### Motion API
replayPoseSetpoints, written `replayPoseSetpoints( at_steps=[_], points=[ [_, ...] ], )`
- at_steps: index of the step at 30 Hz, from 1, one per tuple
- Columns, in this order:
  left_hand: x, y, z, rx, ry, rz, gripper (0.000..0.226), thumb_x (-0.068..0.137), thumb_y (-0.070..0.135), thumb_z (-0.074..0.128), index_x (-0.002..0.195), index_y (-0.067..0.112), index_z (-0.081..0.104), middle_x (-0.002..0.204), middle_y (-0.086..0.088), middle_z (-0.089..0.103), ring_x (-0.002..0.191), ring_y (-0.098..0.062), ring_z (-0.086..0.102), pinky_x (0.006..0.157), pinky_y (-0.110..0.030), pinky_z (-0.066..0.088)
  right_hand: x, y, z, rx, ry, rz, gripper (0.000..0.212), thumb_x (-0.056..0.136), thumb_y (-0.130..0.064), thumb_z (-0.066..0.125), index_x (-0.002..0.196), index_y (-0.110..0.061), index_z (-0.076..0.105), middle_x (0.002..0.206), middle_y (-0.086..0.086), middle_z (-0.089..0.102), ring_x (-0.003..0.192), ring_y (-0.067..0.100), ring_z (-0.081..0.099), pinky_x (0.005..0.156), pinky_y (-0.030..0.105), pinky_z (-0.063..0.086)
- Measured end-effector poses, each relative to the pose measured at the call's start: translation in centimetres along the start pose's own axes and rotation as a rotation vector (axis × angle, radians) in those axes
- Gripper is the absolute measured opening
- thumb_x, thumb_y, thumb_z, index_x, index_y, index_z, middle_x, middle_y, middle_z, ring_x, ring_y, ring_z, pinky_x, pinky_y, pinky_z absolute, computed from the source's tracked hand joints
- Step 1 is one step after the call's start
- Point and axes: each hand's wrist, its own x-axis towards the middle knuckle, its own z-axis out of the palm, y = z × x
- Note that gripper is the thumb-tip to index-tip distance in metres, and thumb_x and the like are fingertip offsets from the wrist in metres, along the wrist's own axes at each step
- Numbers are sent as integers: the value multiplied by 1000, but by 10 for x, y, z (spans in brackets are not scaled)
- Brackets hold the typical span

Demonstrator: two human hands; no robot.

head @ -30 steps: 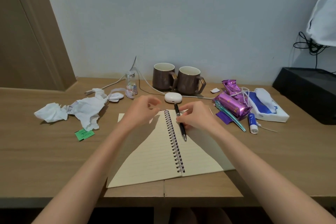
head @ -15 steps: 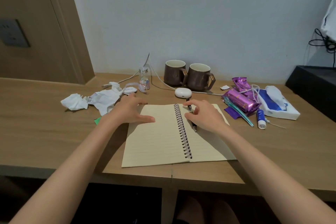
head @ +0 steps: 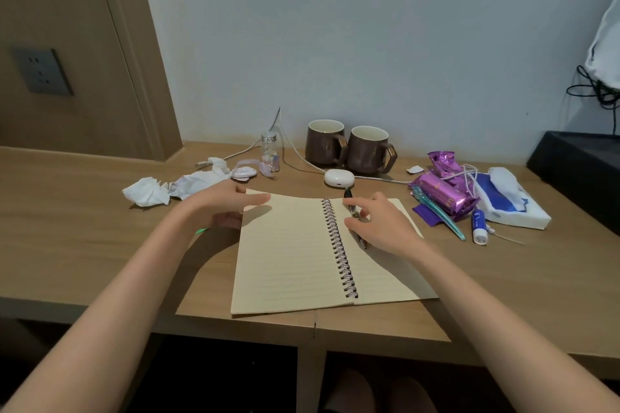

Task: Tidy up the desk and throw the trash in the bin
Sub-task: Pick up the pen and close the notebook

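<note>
At frame centre my right hand (head: 379,228) lies over the black pen (head: 354,215), fingers (head: 356,202) apart, its long axis beside the cream spiral notebook (head: 295,255) coil, while my left hand (head: 221,203) pinches the upper-left page corner.

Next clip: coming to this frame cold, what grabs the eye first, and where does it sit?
The open spiral notebook at the desk's near edge dominates, with the left hand at its far-left corner and the right hand resting on a black pen beside the spiral. Next comes the crumpled white paper to the left, then the two brown mugs by the wall and the purple wrappers to the right.
</note>
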Motion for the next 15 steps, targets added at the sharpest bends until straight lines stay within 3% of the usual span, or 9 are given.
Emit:
replayPoseSetpoints(
  at_steps=[4,6,9,11,15],
  points=[
    [-20,-6,9,-174,35,36,9,86,18,68,89,10,65,92,-8,71,77,-18,66,65,-25,57,-5,1,0,12,49,-47,42,94,-29,53,135,-34,47,118,2,55,97,17,56,78,32,49],
    [-22,-4,12,-186,111,68,10,85,18,68,93,11,68,89,-6,71,73,-16,66,66,-26,54,-6,2,-2,35,39,-49,47,94,-27,54,139,-32,43,113,0,58,94,16,57,72,27,46],
    [-24,8,15,-224,172,98,8,86,15,65,91,9,68,79,-6,68,52,-9,60,43,-15,45,-6,4,-3,49,-11,-27,52,94,-30,54,143,-28,38,99,-8,51,89,12,53,59,19,38],
    [-25,17,16,-242,177,128,6,87,12,63,87,10,68,79,-7,67,54,-9,60,41,-14,45,-8,4,-5,59,-45,-34,55,93,-36,55,144,-28,37,97,-10,52,87,10,53,61,20,38],
    [-31,36,18,-306,128,213,21,89,13,59,108,7,65,76,-2,67,52,-8,58,45,-15,47,-16,5,-18,219,-32,-12,44,95,-42,50,136,-27,50,106,-3,61,89,10,55,69,23,42]
  ],
)
